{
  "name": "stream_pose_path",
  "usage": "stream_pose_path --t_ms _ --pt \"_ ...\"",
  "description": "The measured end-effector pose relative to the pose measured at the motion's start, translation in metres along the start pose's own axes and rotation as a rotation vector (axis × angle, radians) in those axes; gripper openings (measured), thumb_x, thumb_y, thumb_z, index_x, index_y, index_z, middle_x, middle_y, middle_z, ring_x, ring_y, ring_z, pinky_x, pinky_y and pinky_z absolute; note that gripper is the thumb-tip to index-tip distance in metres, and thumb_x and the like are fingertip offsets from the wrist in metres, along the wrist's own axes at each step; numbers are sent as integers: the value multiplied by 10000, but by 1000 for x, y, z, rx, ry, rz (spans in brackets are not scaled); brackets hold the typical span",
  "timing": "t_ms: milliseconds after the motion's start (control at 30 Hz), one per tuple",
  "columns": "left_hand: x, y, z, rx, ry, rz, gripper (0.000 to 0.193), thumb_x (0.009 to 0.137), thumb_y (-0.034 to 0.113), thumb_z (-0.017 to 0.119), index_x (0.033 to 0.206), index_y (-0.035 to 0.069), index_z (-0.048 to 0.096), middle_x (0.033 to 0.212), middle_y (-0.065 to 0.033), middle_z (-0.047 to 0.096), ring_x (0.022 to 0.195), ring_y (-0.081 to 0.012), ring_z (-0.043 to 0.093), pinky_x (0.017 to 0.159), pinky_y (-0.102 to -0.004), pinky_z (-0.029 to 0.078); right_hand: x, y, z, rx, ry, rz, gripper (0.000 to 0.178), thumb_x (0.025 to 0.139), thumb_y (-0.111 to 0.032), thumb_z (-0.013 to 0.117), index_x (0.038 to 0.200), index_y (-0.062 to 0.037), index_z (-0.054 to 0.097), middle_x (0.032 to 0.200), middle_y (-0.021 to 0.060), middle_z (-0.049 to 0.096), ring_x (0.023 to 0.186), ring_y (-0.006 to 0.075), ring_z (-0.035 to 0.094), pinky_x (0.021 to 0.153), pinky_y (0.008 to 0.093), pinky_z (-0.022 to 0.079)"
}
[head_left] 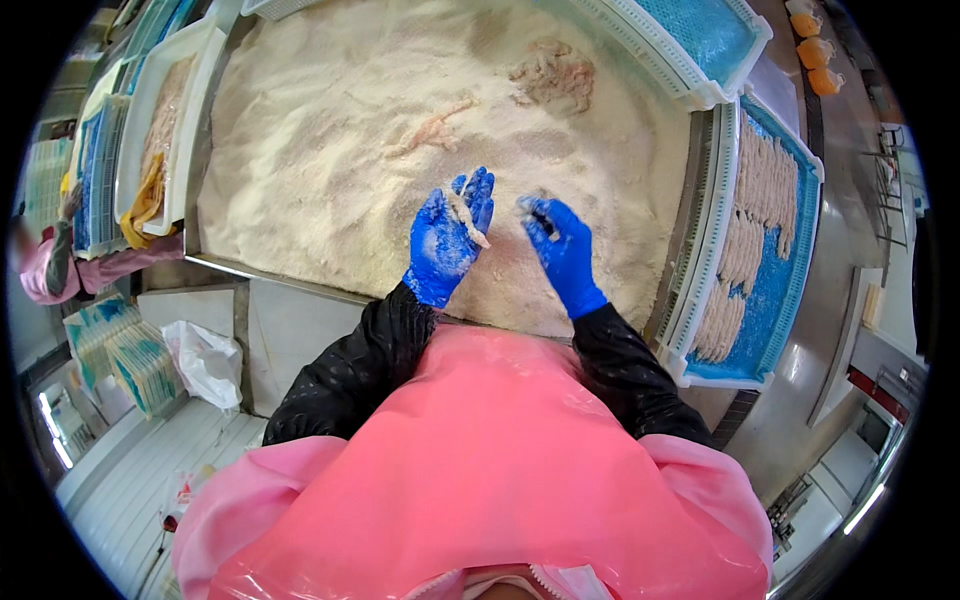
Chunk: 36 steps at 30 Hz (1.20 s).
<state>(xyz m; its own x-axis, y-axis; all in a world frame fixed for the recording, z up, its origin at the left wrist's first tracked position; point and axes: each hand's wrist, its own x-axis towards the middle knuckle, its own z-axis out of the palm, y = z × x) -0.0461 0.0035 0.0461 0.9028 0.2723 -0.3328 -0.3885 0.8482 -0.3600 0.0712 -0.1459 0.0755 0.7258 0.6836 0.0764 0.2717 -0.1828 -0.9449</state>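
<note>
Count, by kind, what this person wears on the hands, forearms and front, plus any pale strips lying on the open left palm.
Blue rubbery gloves, on left hand and right hand: 2
Shiny black sleeves: 2
Smooth pink apron: 1
Pale, thin, powder-dusted strip: 1
Total: 6

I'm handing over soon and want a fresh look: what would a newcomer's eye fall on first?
The pink apron fills the lower middle. Above it, the blue-gloved left hand lies palm up with a pale strip across it; the right hand curls beside it, over pale powder. At right, a blue tray holds rows of strips.
</note>
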Motion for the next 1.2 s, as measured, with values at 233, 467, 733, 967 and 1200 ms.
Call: stream_pose_path --t_ms 233,467,733,967,1200 --pt "9 -20 -1 63 -74 16 444 1013 114 398 1451 95 333 1514 -147 323 1384 -262 342 1109 -415 342 -23 -33 15 -31 43 -123 311 809 41 664 1109 -41 655 985 108 658 819 198 660 703 280 513" --pt "14 -62 24 481 -134 54 520 1018 198 401 1505 139 228 1522 -151 296 1374 -267 342 1127 -399 314 -17 -41 -9 -239 80 -234 286 784 38 686 1059 -38 667 914 118 652 769 238 650 645 295 500" --pt "23 -109 32 782 -183 190 564 1014 231 416 1520 184 171 1524 -155 287 1384 -283 320 1151 -409 260 -22 -36 -41 -401 34 -186 219 788 -27 698 1003 -54 665 859 101 618 744 237 597 648 323 460" --pt "33 -143 36 424 -139 -72 537 1021 318 380 1517 211 206 1549 -120 257 1411 -272 278 1116 -443 317 -21 -32 -80 179 227 -68 248 833 -154 695 1028 -42 591 966 88 583 874 219 559 799 330 444" --pt "45 -215 15 1174 -299 122 545 1043 323 315 1526 121 166 1568 -81 212 1434 -228 216 1177 -359 163 -27 -26 -93 118 164 -184 560 991 -281 421 1479 -32 303 1558 174 225 1444 316 207 1175 418 70"
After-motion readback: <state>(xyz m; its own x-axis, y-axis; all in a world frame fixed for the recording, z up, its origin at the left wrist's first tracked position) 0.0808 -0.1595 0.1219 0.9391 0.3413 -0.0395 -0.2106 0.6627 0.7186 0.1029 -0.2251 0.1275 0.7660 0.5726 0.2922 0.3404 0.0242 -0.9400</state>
